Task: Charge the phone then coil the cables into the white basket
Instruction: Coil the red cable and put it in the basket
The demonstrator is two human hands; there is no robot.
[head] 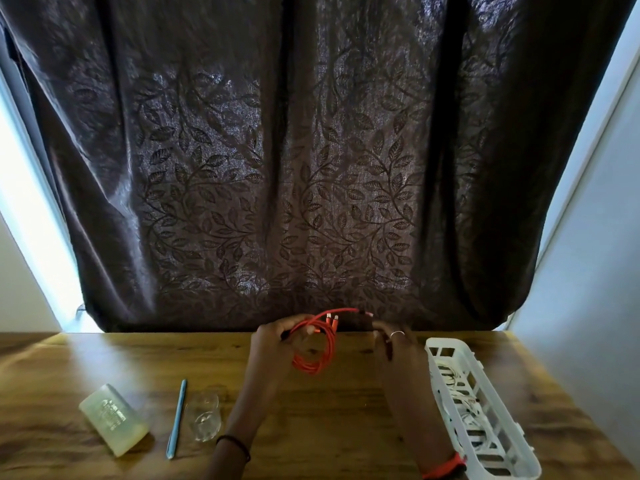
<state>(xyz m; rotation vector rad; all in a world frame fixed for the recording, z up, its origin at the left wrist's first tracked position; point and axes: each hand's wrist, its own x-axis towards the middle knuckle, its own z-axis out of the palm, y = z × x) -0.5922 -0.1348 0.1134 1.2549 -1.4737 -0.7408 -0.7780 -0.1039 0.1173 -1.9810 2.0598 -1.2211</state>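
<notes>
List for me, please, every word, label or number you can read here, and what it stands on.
Pale translucent case: several lines of white print, too blurred to read.
Blue pen, glass, white basket, red cable: no text visible.

Dim, backlit scene, with wide-angle bending at the edges.
Daylight leaks round the dark curtain (311,150) beyond the left hand (273,344), glaring brightest far to its left; the right hand (394,341) is smeared by blur.
</notes>
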